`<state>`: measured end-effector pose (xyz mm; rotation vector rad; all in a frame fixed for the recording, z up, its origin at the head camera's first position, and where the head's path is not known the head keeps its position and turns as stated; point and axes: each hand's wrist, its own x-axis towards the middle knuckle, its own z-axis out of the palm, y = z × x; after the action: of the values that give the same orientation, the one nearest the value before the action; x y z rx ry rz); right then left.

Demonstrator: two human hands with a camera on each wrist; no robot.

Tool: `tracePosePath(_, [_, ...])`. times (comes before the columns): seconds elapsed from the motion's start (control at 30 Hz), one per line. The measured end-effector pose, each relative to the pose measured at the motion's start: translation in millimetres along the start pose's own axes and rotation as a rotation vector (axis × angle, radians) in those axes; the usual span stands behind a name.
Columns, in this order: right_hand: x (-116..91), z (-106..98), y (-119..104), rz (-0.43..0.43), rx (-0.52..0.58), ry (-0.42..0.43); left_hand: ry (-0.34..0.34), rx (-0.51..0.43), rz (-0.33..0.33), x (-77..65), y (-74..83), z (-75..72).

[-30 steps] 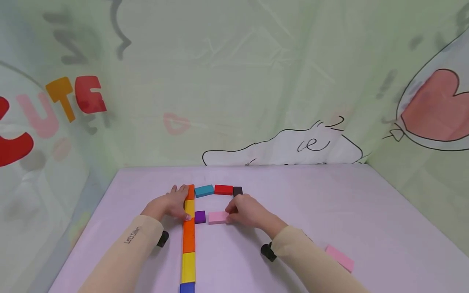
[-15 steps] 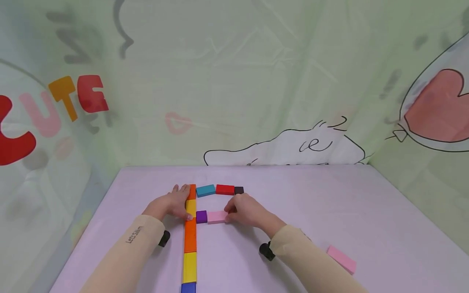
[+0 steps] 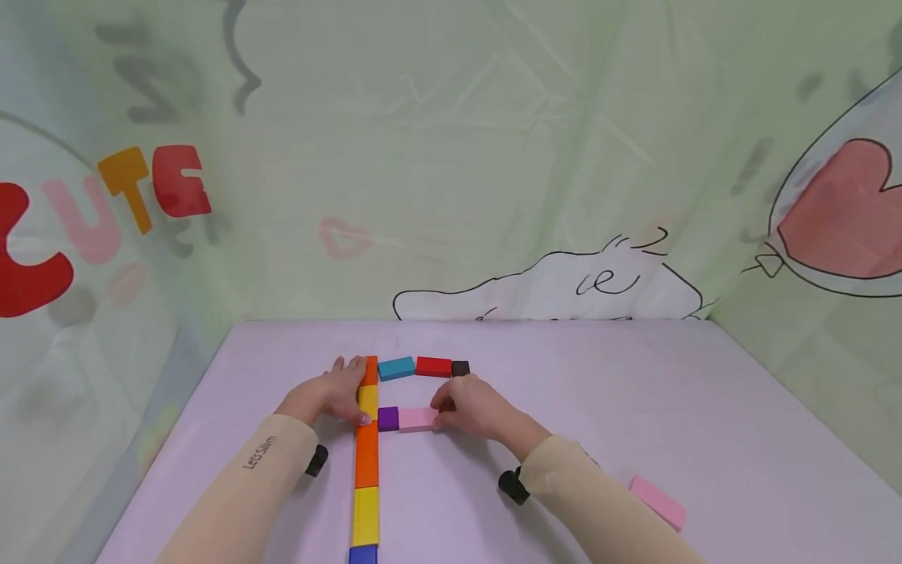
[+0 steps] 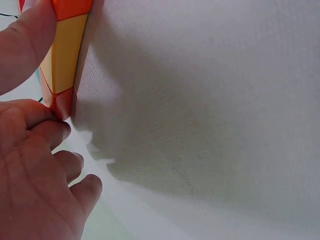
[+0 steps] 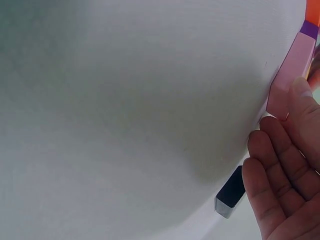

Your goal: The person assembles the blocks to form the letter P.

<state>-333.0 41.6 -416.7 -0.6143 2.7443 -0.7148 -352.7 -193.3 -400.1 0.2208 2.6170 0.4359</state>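
A column of rectangular blocks runs toward me, with an orange block (image 3: 366, 456) between two yellow ones. My left hand (image 3: 331, 395) lies along its far part, fingers extended beside the far orange block (image 4: 62, 103) and thumb on the column. Jutting right from the column is a purple block (image 3: 388, 419), and a pink block (image 3: 416, 420) lies end to end with it. My right hand (image 3: 479, 409) pinches the pink block's right end between thumb and index finger; its other fingers extend loosely in the right wrist view.
Farther back, a teal block (image 3: 397, 368), a red block (image 3: 433, 366) and a black block (image 3: 460, 367) form a row from the column's far end. Another pink block (image 3: 658, 502) lies at the right, by the right sleeve. A printed cloth (image 3: 451, 172) hangs behind the table.
The pink block in my right hand has slid left, closing the small gap to the purple block. My left hand has stayed on the column. The head view has shifted slightly.
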Motion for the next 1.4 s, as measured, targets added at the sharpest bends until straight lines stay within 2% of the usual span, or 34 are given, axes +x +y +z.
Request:
tracePosePath(0.87, [-7.2,-5.1,1.9,0.009,0.015,-0.03,-0.001,-0.016,-0.001,-0.3,-0.9,1.4])
tracePosePath(1.13, [-27.2,-17.1,19.0,0.046,0.021,-0.062,-0.002,-0.017,-0.002,-0.1,-3.2,1.4])
tracePosePath(1.4, [-65.4,-38.7,57.3,-0.025,-0.025,-0.055,0.002,-0.015,0.0,-2.2,-1.9,-0.2])
